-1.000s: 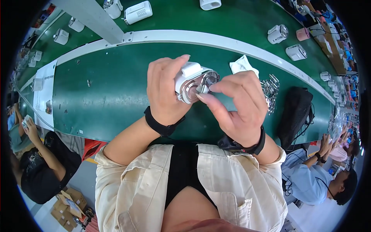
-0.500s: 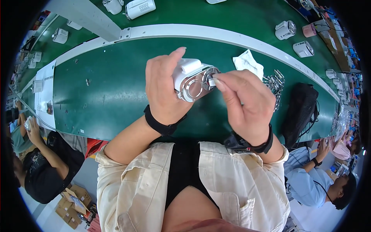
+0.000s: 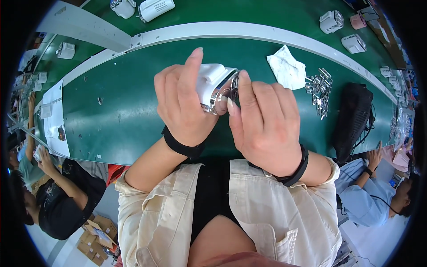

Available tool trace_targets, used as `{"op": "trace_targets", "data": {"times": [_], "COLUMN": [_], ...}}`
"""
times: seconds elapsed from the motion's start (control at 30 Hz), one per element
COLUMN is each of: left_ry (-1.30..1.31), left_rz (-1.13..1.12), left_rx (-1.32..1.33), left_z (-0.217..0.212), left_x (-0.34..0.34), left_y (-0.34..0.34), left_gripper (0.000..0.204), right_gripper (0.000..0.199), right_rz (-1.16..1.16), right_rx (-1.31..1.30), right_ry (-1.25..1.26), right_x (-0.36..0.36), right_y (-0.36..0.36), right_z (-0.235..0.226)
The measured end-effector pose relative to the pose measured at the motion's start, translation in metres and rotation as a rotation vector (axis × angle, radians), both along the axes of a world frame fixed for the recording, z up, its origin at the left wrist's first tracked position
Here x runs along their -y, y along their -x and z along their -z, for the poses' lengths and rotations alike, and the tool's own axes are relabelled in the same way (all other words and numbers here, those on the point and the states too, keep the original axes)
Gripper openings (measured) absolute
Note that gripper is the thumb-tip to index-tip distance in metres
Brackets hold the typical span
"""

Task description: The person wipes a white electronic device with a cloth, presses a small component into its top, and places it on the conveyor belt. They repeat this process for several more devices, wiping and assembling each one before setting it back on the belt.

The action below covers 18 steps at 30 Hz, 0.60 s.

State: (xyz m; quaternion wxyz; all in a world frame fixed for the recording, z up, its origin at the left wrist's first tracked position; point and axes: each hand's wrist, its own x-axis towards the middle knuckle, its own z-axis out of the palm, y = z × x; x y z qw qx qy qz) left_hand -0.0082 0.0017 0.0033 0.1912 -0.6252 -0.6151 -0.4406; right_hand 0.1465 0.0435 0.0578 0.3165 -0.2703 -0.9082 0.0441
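Centre of frame: the left hand (image 3: 184,104) is wrapped closed around a small white device (image 3: 212,84) with a chromed round face, held up above the green table (image 3: 124,111); its back and underside are hidden by the palm. The right hand (image 3: 262,124) pinches at the chromed rim, fingertips covering whatever they press. Right of centre lie a crumpled white cloth (image 3: 287,67), a heap of small metal parts (image 3: 320,89) and a black bag (image 3: 353,115); open green surface remains at left. Similar white units (image 3: 331,21) stand along the upper edge.

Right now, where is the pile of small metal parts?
The metal parts lie on the green table, to the person's right, between the white cloth and the black bag.
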Motion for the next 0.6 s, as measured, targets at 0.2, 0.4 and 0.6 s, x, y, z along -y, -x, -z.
{"op": "trace_targets", "data": {"times": [0.2,0.4,0.6], "left_ry": [0.074,0.064,0.055], "left_rz": [-0.005,-0.025,-0.035], "left_rx": [0.182,0.147,-0.01], "left_z": [0.003,0.004,0.002], "left_x": [0.006,0.003,0.003], "left_y": [-0.005,-0.005,-0.004], "left_gripper": [0.061,0.063,0.063], "right_gripper": [0.028,0.026,0.027], "right_rz": [-0.122,-0.052,0.078], "right_rx": [-0.298,-0.232,-0.098], "right_ry": [0.102,0.07,0.021], "right_x": [-0.016,-0.011,-0.003], "right_y": [-0.005,-0.004,0.002], "right_z": [0.007,0.009,0.015]}}
